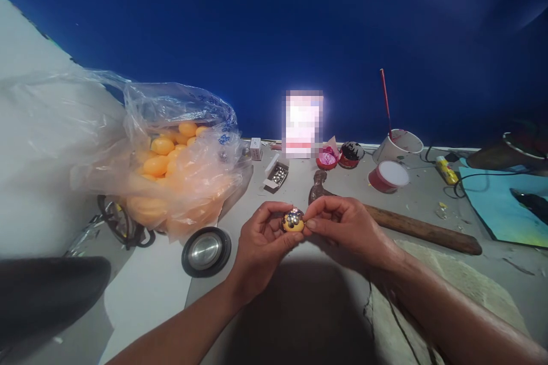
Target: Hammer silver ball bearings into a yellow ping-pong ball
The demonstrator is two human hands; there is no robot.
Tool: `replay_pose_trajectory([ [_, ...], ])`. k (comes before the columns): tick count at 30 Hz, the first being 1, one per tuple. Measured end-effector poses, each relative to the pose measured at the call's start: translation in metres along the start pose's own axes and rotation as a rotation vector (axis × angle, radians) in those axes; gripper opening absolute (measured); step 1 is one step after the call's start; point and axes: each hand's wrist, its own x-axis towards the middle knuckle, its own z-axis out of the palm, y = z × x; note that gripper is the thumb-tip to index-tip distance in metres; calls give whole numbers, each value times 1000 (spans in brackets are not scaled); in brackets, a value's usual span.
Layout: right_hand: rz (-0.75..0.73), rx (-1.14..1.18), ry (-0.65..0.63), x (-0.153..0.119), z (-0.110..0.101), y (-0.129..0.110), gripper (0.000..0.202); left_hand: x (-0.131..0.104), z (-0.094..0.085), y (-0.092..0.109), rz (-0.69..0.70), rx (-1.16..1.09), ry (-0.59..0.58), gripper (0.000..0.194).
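Observation:
A small yellow ball [293, 221], partly covered with shiny silver domed studs, is held between the thumb and fingers of my left hand [268, 245]. At the ball's right side, my right hand [351, 228] pinches thumb against forefinger; whatever lies between these fingertips is too small to make out. Beyond my hands is an opened little white box [276, 175] full of similar silver studs. A claw hammer [422, 229] with a wooden handle lies just behind my right hand.
Orange balls [156, 165] fill a clear plastic bag [188, 96] on the left. Nearby is a round black-rimmed metal lid [205, 252]. A lit screen [303, 125] stands at the back. Paper cups [400, 148], a red-and-white tub [388, 176] and a yellow tube [446, 171] are to the right.

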Motion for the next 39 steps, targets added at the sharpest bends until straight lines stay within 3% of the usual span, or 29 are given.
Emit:
replay_pose_trajectory([
  [11,80,35,-11,-1,-1,-5,33,1,1,-1,-6,-17,-14,43],
  [26,50,-65,7,-1,-1,-5,14,1,0,-2,-18,38,34,46],
  [39,85,-64,4,-2,-1,-7,13,1,0,-2,-16,49,26,44],
])
